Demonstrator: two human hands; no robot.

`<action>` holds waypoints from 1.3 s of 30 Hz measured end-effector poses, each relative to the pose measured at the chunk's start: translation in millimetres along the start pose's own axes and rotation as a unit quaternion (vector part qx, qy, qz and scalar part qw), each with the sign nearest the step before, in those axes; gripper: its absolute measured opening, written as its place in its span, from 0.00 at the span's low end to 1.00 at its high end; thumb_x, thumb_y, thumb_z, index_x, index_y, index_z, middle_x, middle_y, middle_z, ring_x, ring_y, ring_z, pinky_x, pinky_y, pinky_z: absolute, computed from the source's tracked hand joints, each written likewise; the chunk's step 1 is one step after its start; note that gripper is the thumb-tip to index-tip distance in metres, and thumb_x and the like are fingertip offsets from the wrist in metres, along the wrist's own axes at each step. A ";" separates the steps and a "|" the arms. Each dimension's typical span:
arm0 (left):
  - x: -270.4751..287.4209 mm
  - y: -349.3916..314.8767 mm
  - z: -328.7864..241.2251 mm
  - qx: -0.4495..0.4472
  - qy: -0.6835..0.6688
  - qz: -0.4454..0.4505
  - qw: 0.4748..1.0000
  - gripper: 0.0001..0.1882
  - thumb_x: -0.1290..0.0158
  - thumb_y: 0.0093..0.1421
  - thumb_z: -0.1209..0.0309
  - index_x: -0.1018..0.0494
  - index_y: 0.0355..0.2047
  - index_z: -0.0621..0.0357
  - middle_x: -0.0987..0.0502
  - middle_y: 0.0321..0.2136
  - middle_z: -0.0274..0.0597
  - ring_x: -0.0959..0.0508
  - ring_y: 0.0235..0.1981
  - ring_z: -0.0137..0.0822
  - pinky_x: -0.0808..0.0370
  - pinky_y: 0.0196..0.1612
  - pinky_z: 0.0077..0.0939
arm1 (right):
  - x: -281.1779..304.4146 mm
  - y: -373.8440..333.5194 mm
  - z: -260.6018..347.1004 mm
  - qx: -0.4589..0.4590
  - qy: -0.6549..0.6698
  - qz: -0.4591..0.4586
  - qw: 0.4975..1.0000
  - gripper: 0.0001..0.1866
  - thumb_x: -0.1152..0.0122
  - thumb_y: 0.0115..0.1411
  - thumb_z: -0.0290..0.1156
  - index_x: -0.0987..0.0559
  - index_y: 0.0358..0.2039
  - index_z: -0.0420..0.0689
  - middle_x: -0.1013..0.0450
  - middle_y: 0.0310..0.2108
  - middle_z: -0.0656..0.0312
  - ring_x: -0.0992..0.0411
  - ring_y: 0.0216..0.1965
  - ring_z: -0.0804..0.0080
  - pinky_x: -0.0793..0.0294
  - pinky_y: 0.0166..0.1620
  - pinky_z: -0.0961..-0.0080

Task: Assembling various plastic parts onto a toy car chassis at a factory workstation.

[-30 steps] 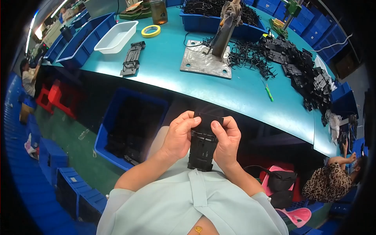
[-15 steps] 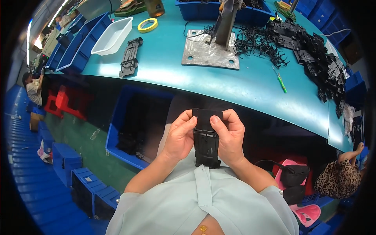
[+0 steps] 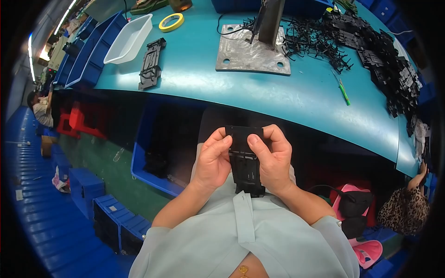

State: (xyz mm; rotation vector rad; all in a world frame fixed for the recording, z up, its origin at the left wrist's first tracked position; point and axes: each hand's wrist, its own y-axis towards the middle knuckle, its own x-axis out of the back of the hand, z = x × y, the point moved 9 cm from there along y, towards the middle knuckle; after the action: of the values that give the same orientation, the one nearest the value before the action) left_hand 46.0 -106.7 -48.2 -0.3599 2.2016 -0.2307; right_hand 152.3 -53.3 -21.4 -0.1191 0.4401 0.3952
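A flat black plastic frame part point(image 3: 245, 169) is held upright in front of my body, over my lap. My left hand point(image 3: 214, 160) grips its upper left edge, thumb on the face and fingers curled behind. On the upper right edge, my right hand point(image 3: 274, 160) pinches it the same way. The top of the part is a plain plate; lower down it has ribs and slots, and its lower end reaches my shirt. Another black plastic frame point(image 3: 151, 64) of similar shape lies on the turquoise table point(image 3: 185, 83), beyond my left hand.
A metal post on a steel base plate point(image 3: 232, 62) stands on the table. Small black pieces point(image 3: 315, 44) and piled black frames point(image 3: 394, 74) lie to its right, near a green-handled tool point(image 3: 344, 92). Left are yellow tape point(image 3: 171, 22), a white tray point(image 3: 127, 39) and a blue bin point(image 3: 139, 169) below.
The view has shifted slightly, so the table appears a little higher. My hands keep the same two-sided grip on the black frame part, which has barely moved.
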 end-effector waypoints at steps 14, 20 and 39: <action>4.6 7.2 -4.4 -0.001 0.045 -0.040 0.998 0.09 0.56 0.58 0.71 0.32 0.38 0.61 0.24 0.33 0.39 0.25 0.34 0.27 0.28 0.40 0.23 | -3.4 3.0 0.9 0.005 -0.044 0.013 0.999 0.06 0.43 0.59 0.23 0.31 0.28 0.40 0.32 0.27 0.69 0.35 0.30 0.87 0.33 0.32 0.87; 0.2 1.9 -12.1 -0.076 0.078 -0.058 0.992 0.09 0.58 0.58 0.73 0.33 0.37 0.63 0.25 0.33 0.40 0.25 0.34 0.26 0.28 0.41 0.22 | -6.1 5.2 -1.9 0.007 -0.058 0.026 0.998 0.05 0.44 0.60 0.25 0.31 0.30 0.42 0.31 0.27 0.71 0.36 0.28 0.89 0.34 0.31 0.88; -4.2 14.4 -27.2 -0.062 0.175 -0.045 0.982 0.06 0.54 0.60 0.76 0.28 0.35 0.64 0.26 0.28 0.33 0.28 0.29 0.20 0.29 0.33 0.15 | -2.0 22.7 2.7 0.010 -0.028 0.037 0.999 0.04 0.43 0.60 0.25 0.29 0.32 0.39 0.28 0.30 0.67 0.33 0.31 0.86 0.31 0.34 0.87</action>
State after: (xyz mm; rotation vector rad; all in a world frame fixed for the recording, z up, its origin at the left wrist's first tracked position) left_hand 24.3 -90.7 -32.7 -0.5219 2.5559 -0.2181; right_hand 142.6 -32.6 -18.6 -0.0729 0.3938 0.4658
